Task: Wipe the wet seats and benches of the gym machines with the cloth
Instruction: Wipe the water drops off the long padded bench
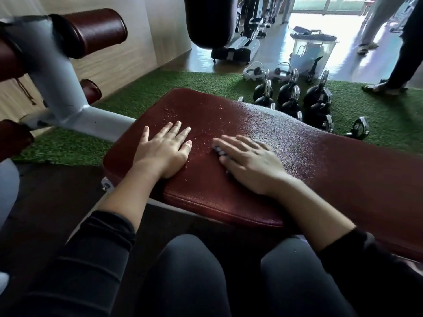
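A dark red padded bench [320, 161] stretches across the middle of the view, with water drops beading on its left half around [169, 115]. My left hand [163, 149] lies flat on the pad, palm down, fingers spread, holding nothing. My right hand [249, 164] presses flat on a small cloth [218, 151], blue and white, of which only an edge shows under the fingers. The rest of the cloth is hidden by the hand.
The bench's grey steel frame [57, 88] with dark red roller pads [93, 30] rises at the left. Several black kettlebells [297, 99] stand on green turf behind the bench. A hanging punch bag [208, 21], a plastic bin [311, 51] and two standing people [389, 42] are farther back.
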### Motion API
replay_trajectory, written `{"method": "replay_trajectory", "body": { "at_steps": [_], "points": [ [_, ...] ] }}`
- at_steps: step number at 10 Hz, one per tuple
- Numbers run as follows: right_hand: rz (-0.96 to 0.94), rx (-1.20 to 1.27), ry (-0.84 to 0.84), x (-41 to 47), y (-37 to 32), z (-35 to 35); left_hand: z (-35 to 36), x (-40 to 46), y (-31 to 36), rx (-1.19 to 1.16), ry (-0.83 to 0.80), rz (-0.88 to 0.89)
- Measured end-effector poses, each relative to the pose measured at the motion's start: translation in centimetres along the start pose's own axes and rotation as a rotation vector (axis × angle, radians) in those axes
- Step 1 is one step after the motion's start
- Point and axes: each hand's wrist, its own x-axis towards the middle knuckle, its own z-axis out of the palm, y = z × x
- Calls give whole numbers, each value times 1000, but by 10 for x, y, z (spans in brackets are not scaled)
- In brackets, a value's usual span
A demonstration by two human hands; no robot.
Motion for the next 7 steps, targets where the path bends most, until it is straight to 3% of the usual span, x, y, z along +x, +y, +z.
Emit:
{"method": "replay_trajectory", "body": {
  "at_steps": [1, 2, 3, 5, 6, 7],
  "points": [
    [-184, -12, 90, -35, -24, 4, 0, -1, -1, -11, 2, 3],
    [-312, -79, 122, -66, -3, 2, 0, -1, -2, -21, 7, 9],
    [-307, -101, 86, -77, 34, -6, 2, -2, -3, -25, 9, 12],
    [-21, -48, 12, -28, 49, -10, 2, 0, -2, -7, 15, 10],
    [-52, -44, 22, -14, -1, 1, 2, 0, -2, -11, 16, 7],
    [-247, -91, 114, -43, -33, 10, 2, 1, -3, -16, 16, 11]
  ]
}}
